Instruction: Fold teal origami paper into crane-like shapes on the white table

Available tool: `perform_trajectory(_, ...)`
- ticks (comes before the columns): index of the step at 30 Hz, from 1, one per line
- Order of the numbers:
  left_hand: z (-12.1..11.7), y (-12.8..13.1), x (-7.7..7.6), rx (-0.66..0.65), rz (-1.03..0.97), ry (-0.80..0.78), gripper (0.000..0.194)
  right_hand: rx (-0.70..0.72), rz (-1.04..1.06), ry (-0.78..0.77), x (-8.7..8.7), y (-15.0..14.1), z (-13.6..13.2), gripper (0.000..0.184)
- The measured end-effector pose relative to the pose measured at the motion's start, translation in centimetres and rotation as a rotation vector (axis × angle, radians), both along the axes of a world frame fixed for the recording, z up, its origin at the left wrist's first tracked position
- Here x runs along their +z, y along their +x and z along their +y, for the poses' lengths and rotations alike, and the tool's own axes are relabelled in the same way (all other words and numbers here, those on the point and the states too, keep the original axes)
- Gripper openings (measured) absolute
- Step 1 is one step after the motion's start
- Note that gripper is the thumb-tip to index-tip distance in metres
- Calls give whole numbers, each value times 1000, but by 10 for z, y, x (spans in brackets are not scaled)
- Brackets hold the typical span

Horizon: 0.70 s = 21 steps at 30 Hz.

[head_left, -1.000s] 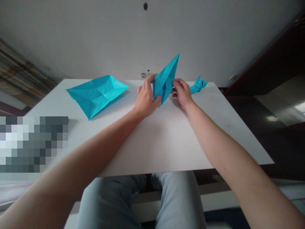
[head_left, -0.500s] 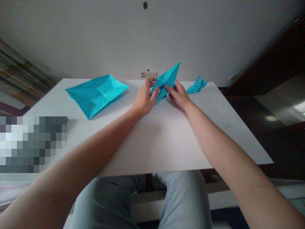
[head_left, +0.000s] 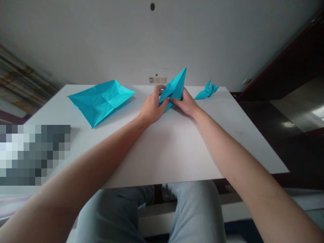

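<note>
Between my two hands is a partly folded sheet of blue origami paper (head_left: 176,84), its long point tilted up to the right. My left hand (head_left: 152,105) grips its left side, thumb on the near face and fingers behind. On the right edge, my right hand (head_left: 187,104) is closed, its thumb pressing near the middle opening; its other fingers are mostly hidden behind the paper. A creased, spread-out blue sheet (head_left: 101,101) lies to the left of my hands. Just right of them rests a small folded blue paper figure (head_left: 208,91).
The white table (head_left: 162,152) ends just in front of my knees. Beyond its far edge stands a grey wall with sockets (head_left: 157,80). A pixelated patch (head_left: 30,155) covers something at the table's left side. A curtain (head_left: 22,74) hangs at the left.
My right hand has moved slightly left and inward with its thumb. The paper's raised point has shifted left and its two sides have drawn closer together.
</note>
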<state>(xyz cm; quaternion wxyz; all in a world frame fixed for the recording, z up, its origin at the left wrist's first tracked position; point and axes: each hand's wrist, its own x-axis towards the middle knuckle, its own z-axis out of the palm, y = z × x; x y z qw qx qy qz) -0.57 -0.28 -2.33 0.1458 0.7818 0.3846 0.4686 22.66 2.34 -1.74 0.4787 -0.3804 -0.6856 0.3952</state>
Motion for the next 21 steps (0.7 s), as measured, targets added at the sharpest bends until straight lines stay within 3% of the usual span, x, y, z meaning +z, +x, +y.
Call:
perform_trajectory(11,-4,1,5,-14,-13,-14,44,-37,17,6,8,-8,-9,80)
perform_trajectory(21,-5,1,6,1,-13,-7,36,-52,17,3,1,-3,-3,76)
